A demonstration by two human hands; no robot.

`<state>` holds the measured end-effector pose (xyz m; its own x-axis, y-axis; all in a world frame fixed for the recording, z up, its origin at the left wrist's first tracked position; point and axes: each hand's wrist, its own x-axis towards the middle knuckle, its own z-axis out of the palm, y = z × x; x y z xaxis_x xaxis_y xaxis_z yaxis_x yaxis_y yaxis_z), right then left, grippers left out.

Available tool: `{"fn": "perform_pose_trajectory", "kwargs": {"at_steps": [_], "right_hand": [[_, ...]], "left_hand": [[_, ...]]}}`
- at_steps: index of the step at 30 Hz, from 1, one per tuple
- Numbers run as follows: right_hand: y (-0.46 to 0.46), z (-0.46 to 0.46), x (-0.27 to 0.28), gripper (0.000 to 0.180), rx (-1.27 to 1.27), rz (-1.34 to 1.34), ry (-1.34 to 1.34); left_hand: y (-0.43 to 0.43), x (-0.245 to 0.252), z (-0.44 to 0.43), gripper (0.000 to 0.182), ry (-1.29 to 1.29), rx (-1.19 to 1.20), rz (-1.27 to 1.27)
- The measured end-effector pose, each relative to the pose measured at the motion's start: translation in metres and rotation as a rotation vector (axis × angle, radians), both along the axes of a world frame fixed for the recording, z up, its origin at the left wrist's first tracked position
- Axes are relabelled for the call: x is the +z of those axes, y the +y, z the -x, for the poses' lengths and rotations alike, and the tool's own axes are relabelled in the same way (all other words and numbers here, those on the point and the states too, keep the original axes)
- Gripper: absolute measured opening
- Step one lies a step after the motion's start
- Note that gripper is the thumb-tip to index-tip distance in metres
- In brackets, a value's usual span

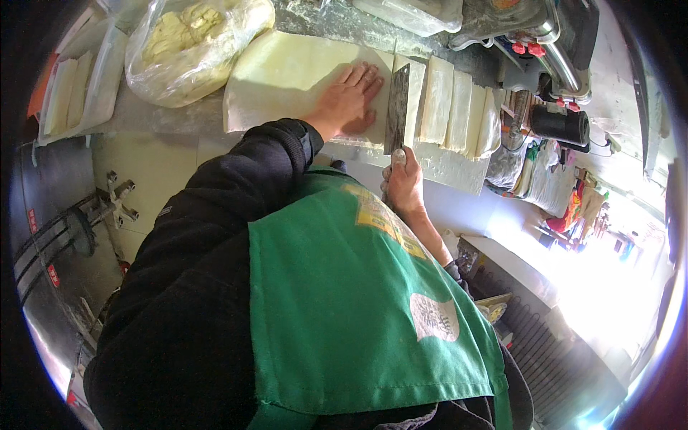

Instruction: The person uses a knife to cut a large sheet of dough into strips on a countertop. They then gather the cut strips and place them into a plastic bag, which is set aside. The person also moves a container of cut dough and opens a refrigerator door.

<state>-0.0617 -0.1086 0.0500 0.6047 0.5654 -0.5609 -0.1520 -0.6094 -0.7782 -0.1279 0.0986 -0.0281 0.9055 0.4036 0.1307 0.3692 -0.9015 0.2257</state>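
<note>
A wide sheet of rolled dough [285, 70] lies on the floured worktop [457, 174]. My left hand [352, 97] rests flat on it, fingers spread, near its right part. My right hand [403, 177] is closed around the handle of a broad cleaver-like knife [396, 110]. The blade stands across the dough sheet, just right of my left hand, with a narrow dough strip [414, 97] on its other side. Further right, several cut dough strips [438, 99] lie side by side. The blade hides part of the dough beside it.
A clear plastic bag of dough [188, 59] sits left of the sheet. At the far left, a plastic bin [102, 80] holds dough pieces. A translucent tub [414, 13] stands behind the sheet, and a metal machine with red knobs [553, 48] at the back right.
</note>
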Motion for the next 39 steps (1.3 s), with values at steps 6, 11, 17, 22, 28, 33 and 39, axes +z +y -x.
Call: {"fn": "perform_pose_trajectory", "kwargs": {"at_steps": [6, 11, 17, 22, 28, 33, 39], "right_hand": [[0.024, -0.009, -0.034, 0.035, 0.188, 0.005, -0.542], [0.044, -0.033, -0.039, 0.027, 0.17, -0.1, -0.611], [-0.019, 0.006, -0.016, 0.037, 0.192, 0.16, -0.282], [-0.006, -0.015, -0.019, 0.038, 0.194, 0.012, -0.607], [-0.042, -0.018, -0.011, 0.027, -0.091, -0.163, -0.131], [-0.05, -0.024, 0.014, 0.02, -0.288, -0.13, 0.003], [-0.048, -0.009, 0.042, 0.026, -0.4, -0.128, 0.311]], "left_hand": [[0.0, 0.003, 0.003, 0.074, -0.035, -0.041, -0.041], [0.003, 0.014, 0.003, 0.075, -0.03, -0.055, -0.039], [0.0, 0.01, 0.002, 0.07, -0.063, -0.025, -0.018], [0.0, 0.009, 0.002, 0.068, -0.065, -0.066, 0.011], [-0.022, 0.03, -0.012, 0.062, -0.139, -0.066, 0.186], [-0.059, 0.035, -0.065, 0.039, -0.163, 0.292, 0.819], [-0.029, 0.021, -0.091, 0.036, 0.065, 0.553, 0.963]]}}
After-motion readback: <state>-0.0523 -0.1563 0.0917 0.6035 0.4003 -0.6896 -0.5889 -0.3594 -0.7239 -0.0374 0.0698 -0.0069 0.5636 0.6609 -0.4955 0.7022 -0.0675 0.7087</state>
